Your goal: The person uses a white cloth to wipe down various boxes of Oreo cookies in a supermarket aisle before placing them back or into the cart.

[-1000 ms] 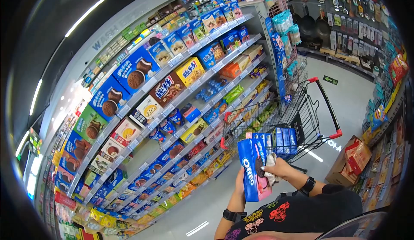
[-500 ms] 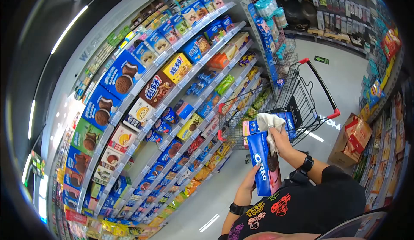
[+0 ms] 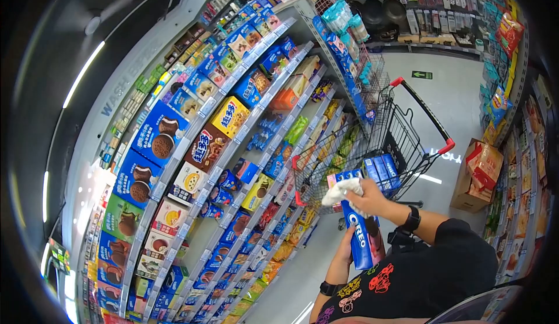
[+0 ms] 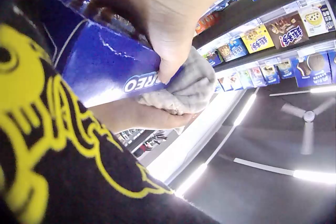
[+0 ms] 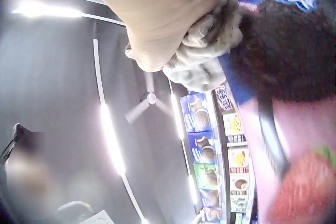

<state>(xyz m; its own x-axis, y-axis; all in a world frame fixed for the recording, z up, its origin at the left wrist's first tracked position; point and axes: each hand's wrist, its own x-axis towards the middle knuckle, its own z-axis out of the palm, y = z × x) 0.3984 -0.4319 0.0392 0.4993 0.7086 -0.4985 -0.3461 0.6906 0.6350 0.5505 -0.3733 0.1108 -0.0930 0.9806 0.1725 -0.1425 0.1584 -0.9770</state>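
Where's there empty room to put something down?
The floor is bare between the cart and the pan display, around the green sign, and between the cart and the cardboard box. It's crowded where the left hand grips the OREO box and the right hand a cloth, and mostly packed along the biscuit shelves.

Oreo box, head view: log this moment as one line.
left hand: holds Oreo box | right hand: grips pale cloth at box's far end | cart: holds blue packs
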